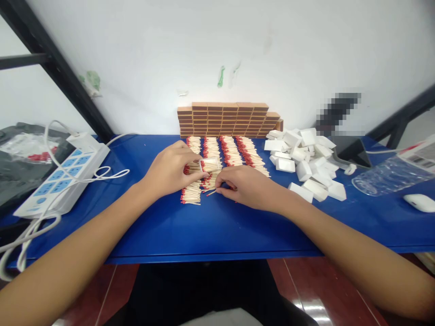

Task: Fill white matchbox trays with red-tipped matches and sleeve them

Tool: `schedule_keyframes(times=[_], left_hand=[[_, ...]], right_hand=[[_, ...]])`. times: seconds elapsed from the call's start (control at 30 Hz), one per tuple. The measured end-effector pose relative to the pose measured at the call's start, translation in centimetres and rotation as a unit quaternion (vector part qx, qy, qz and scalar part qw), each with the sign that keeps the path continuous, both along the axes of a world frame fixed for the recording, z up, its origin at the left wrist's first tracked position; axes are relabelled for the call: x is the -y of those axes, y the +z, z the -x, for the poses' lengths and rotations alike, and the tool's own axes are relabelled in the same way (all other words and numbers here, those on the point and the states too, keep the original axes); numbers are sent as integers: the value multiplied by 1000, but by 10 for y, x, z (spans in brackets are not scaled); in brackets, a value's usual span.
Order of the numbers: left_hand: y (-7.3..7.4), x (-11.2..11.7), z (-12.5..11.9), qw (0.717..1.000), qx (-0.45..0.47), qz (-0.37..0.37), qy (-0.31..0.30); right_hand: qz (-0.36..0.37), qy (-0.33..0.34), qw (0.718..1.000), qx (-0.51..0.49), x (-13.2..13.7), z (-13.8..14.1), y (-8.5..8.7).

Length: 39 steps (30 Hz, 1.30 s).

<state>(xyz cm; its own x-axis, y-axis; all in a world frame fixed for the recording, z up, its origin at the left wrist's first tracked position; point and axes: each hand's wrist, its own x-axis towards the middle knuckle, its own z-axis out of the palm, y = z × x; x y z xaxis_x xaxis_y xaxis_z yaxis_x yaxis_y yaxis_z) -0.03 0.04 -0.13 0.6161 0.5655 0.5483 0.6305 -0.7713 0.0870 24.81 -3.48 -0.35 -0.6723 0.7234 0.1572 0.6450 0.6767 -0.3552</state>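
Blue table [204, 235] beneath, held a white matchbox tray [213, 159] in the left hand [171, 167], gripped between thumb and fingers, with matchsticks [211, 167] lying inside. Pinched the pale end of a single match [211, 193] in the fingertips of the right hand [246, 185], red head pointing toward the table's left edge; could not tell whether lifted clear of the tabletop. Had four rows of red-headed matches [251, 156] laid from near the rear edge toward the front one, with the tray over the leftmost two. Saw a stack of matchboxes [227, 120] behind the rows, along the rear edge. Noticed a heap of loose white trays [306, 154] right of the rows, a clear plastic container [390, 176] nearer the right edge, and a white power strip [64, 176] toward the left.
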Motion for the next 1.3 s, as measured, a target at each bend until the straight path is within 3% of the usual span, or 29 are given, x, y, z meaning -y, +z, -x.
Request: schedule_keyframes(times=[0.97, 1.3], left_hand=[[-1, -1, 0, 1000, -2, 5, -10], [-1, -1, -1, 1000, -8, 7, -16]], right_hand=[[28, 0, 1000, 13, 6, 4, -1], [107, 6, 994, 5, 3, -17, 25]])
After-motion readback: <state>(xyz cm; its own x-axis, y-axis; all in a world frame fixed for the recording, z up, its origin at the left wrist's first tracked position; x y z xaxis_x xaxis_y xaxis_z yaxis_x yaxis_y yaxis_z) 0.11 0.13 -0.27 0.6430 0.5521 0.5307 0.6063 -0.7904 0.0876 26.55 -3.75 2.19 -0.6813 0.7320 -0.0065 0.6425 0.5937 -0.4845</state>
